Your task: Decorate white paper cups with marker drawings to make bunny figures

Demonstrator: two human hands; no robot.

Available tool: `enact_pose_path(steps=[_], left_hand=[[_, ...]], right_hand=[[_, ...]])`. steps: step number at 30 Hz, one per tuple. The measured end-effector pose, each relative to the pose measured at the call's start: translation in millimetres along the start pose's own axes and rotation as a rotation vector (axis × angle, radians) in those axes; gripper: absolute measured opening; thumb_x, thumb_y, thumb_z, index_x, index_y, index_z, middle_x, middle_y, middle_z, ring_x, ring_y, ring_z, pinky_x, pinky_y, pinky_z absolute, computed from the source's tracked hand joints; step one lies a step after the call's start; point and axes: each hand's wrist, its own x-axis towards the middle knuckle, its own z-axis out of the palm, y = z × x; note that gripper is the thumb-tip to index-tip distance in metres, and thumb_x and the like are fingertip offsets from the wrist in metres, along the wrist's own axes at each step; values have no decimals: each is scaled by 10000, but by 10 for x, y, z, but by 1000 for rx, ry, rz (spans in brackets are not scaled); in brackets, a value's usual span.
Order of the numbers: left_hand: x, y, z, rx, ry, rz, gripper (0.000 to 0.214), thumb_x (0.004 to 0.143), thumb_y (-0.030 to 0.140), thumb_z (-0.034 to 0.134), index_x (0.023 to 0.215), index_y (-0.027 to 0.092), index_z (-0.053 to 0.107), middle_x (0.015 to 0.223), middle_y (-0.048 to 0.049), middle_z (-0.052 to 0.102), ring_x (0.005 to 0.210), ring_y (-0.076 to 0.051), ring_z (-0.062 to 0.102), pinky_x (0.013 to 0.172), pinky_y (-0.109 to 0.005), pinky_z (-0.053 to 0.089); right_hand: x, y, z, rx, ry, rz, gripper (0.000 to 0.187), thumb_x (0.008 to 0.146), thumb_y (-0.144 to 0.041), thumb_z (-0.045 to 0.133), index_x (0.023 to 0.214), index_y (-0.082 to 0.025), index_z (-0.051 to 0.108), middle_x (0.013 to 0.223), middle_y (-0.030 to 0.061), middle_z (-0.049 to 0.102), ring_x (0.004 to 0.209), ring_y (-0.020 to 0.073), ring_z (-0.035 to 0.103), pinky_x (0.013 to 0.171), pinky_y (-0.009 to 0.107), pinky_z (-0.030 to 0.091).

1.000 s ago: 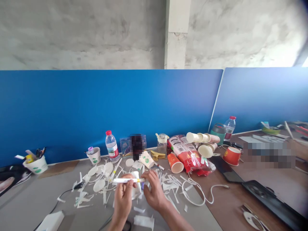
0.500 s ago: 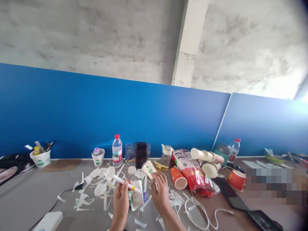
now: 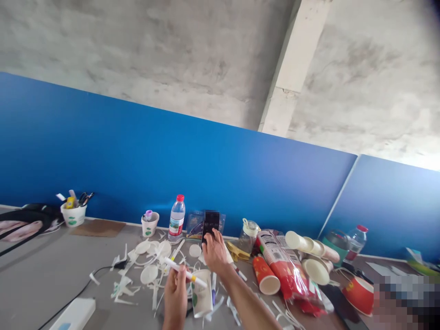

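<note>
My left hand is closed around a white marker pen with a yellow band. Beside it a white paper cup with a green print lies tipped on its side. My right hand reaches forward, fingers spread, its fingertips at the lower screen of a dark phone that leans upright at the back. It holds nothing; whether the fingers touch the glass I cannot tell. A purple-tipped marker lies just right of the cup. White paper scraps and cut paper discs are strewn around my left hand.
A water bottle and a small cup stand near the blue partition. To the right are a glass jar, a yellow clip, an orange cup, a red package and stacked cups. A white box sits front left.
My right hand has moved forward from beside the cup to the phone. My left hand still holds the marker near the cup. The view has tilted and shifted left.
</note>
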Motion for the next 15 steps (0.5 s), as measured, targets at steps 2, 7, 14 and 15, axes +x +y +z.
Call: enact_pose_path(steps=[2,7,14,15], left_hand=[[-13,11,0,-14,-6,-10,754,604,996,651,619,243,624,653,-58,721,640,-252,691,638,-375,592],[-45,6,11,-8,-12,-24,763,604,993,656,634,231,651,631,-53,688,621,-245,662,604,-364,569],[-64,43,16,-2,-9,-18,763,600,1000,645,598,237,631,630,-54,683,626,-239,646,609,-358,554],[-71,59,16,6,-7,-20,765,601,1003,642,601,238,632,618,-49,674,618,-237,642,607,-357,550]], right_hand=[[34,25,25,-6,-52,33,104,1033,-213,544,1010,-225,645,981,92,749,1333,381,625,1126,576,461],[120,36,21,-9,-160,124,76,940,-143,616,939,-198,669,971,121,783,1359,387,587,1204,575,394],[178,-67,-178,66,-88,255,215,977,-189,510,1004,-203,723,1046,136,800,1185,325,684,1126,504,466],[146,-99,-243,88,-65,275,261,999,-206,468,1019,-192,728,1048,141,802,1094,309,716,1043,470,522]])
